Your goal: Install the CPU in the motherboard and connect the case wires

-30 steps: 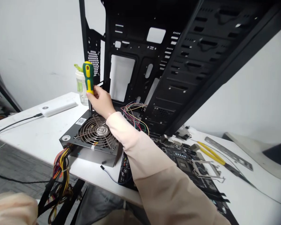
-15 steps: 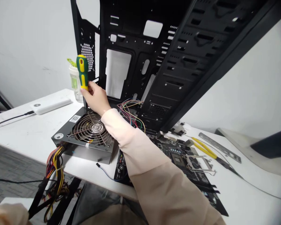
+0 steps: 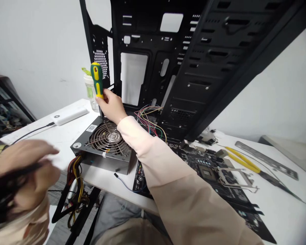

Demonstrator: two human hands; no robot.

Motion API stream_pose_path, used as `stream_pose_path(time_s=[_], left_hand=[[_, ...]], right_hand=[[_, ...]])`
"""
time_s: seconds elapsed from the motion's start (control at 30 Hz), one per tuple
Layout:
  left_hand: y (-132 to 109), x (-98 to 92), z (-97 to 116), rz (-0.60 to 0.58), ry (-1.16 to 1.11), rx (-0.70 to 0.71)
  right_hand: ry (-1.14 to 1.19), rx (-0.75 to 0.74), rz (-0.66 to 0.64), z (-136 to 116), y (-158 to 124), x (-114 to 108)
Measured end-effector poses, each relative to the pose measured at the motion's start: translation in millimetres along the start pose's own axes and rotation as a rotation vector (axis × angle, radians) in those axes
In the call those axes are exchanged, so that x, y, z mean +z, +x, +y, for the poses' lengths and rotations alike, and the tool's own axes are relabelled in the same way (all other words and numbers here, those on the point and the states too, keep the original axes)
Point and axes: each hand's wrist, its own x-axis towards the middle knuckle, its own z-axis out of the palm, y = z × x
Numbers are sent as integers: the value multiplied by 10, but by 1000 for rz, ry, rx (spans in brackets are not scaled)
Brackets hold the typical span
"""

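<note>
In the head view my right hand (image 3: 112, 104) is closed around the lower handle of a green and yellow screwdriver (image 3: 97, 80). The screwdriver stands upright, its shaft down at the far edge of the power supply (image 3: 105, 163); its tip is hidden. That power supply lies fan grille up near the table's front edge, with a bundle of coloured cables (image 3: 76, 177) hanging off its side. At the lower left my left hand (image 3: 32, 173) is smeared by motion. Its fingers look curled around a dark, blurred thing (image 3: 5, 197) that I cannot make out.
A black computer case (image 3: 153, 47) towers behind my right hand. Under my right arm lies a motherboard (image 3: 206, 170). Yellow-handled pliers (image 3: 244, 161) and a metal strip (image 3: 267, 159) rest at right. A white power bank (image 3: 70, 116) and a bottle (image 3: 90, 90) stand at left.
My left hand has come up into view at the lower left with a dark thing in it. My right hand keeps its hold on the screwdriver. The whole view has shifted a little.
</note>
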Motion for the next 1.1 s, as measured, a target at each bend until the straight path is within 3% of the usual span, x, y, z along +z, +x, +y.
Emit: stream_pose_path(time_s=[0.07, 0.13, 0.2, 0.3, 0.43, 0.6, 0.73, 1.1], left_hand=[[241, 158, 188, 83, 111, 9], [537, 229, 330, 41, 146, -4], [845, 249, 393, -35, 2, -98], [1241, 339, 342, -78, -160, -146], [1536, 706, 118, -351, -505, -174], [1540, 1076, -166, -419, -843, -145], [1477, 1088, -305, -472, -920, -107], [1447, 1191, -482, -589, -831, -24]], right_hand=[[12, -11, 9, 24, 4, 9], [35, -18, 11, 31, 2, 10], [53, -16, 4, 22, -7, 1], [23, -11, 1, 4, -20, -19], [-60, -6, 55, 39, -15, -34], [-36, -15, 52, 137, 10, -16], [1, -50, 22, 151, 7, 0], [155, 18, -14, 177, -29, 12]])
